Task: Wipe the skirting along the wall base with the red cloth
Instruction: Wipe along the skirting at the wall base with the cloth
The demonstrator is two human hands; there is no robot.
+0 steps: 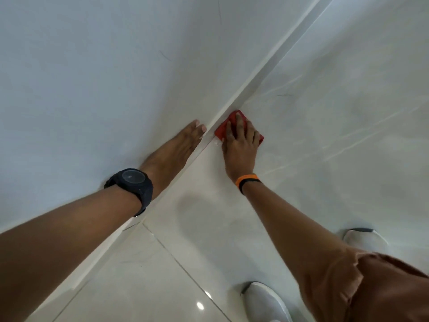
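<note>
A white skirting (243, 89) runs diagonally from the lower left to the upper right along the base of the white wall (92, 66). The red cloth (222, 129) lies at the foot of the skirting, on the floor side. My right hand (240, 145) presses flat on the cloth with fingers spread, covering most of it. My left hand (176, 147) rests flat against the wall just above the skirting, fingers together, holding nothing. A black watch sits on the left wrist and an orange band on the right.
Glossy pale floor tiles (325, 112) fill the right and bottom, with a grout line (176, 256) crossing them. Two white shoes (264, 303) (362, 238) stand at the lower right, beside a brown trouser leg (383, 287).
</note>
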